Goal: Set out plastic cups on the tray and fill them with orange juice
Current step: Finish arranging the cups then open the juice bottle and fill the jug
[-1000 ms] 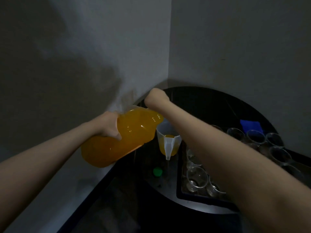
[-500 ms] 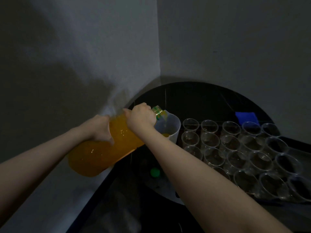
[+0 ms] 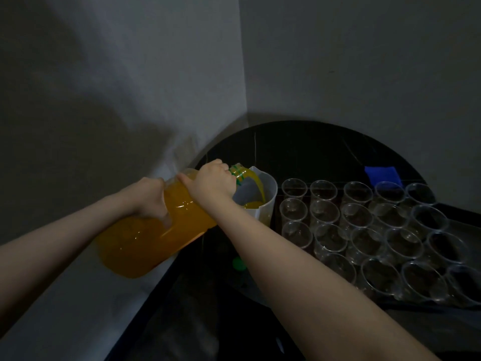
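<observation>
where fingers (image 3: 166,217) wrap: tilted juice bottle (image 3: 145,238)

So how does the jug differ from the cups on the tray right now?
The jug holds some orange juice, with a stream pouring in from the bottle; the cups look empty. The jug is white and translucent with a spout; the cups are clear and plain-rimmed. The jug stands left of the tray; the cups sit in rows on it. All stand upright.

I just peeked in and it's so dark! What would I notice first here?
The big clear plastic bottle of bright orange juice, tipped by both hands at the left, pouring into a translucent plastic jug in the middle. To the right, rows of empty clear plastic cups stand together.
</observation>
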